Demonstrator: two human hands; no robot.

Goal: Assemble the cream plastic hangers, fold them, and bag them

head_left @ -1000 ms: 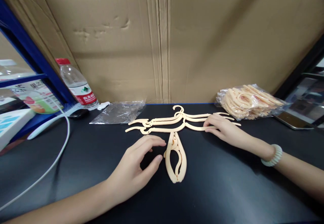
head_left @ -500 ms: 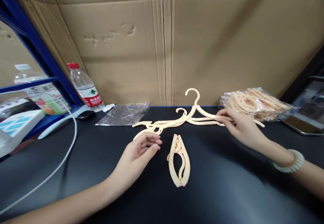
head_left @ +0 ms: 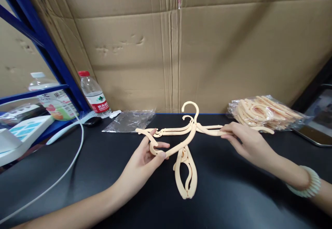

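An unfolded beige folding hanger (head_left: 187,140) is held between my two hands, its hook pointing up and away. My left hand (head_left: 141,163) is closed on its left end, the thumb pressing near the joint and a finger behind the curved end piece. The tip of its right arm is pinched in my right hand (head_left: 247,146), which wears a pale beaded bracelet (head_left: 307,180). Just behind, a second unfolded hanger (head_left: 173,133) lies on the black table, partly hidden. A folded hanger (head_left: 194,179) rests in front, its upper end below the held one.
A clear bag of folded hangers (head_left: 267,113) lies at the back right, near a dark-screened device (head_left: 315,132). Back left are an empty-looking plastic bag (head_left: 129,120), a red-capped bottle (head_left: 95,96) and a blue rack (head_left: 49,53). A white cable (head_left: 77,153) crosses the left side. Cardboard (head_left: 220,49) stands behind.
My left hand, loose beside the hanger before, has taken hold of its left end. The hanger has turned, its left arm coming nearer and its hook shifting left. The view has tilted slightly.
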